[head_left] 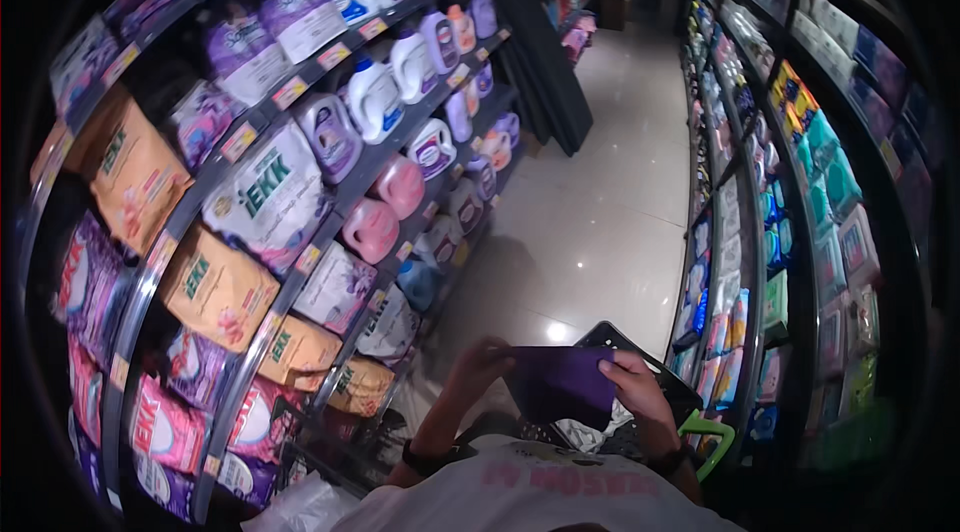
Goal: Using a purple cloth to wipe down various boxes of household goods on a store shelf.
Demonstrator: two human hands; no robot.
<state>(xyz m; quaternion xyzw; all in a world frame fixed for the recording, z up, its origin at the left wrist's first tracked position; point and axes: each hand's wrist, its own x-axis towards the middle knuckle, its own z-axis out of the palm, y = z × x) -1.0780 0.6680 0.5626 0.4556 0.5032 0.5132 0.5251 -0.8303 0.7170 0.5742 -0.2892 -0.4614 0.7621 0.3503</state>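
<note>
A flat, dark purple rectangular thing (562, 384) is held up in front of my body, and its exact kind cannot be made out. My left hand (484, 360) grips its upper left corner, with the fingers closed and in shadow. At the opposite edge, my right hand (636, 384) pinches it with the thumb on the near face. Beneath my hands is a black shopping basket (655, 364) with a bright green handle (712, 442). Shiny silver-white packages (580, 434) show inside it, partly covered by the purple thing.
On the left, shelves carry detergent bags (265, 194) and bottles (374, 100). Long shelves of packaged goods (800, 222) line the right. A pale tiled aisle floor (615, 182) runs between them. Dark panels (540, 72) lean at the end of the left shelving.
</note>
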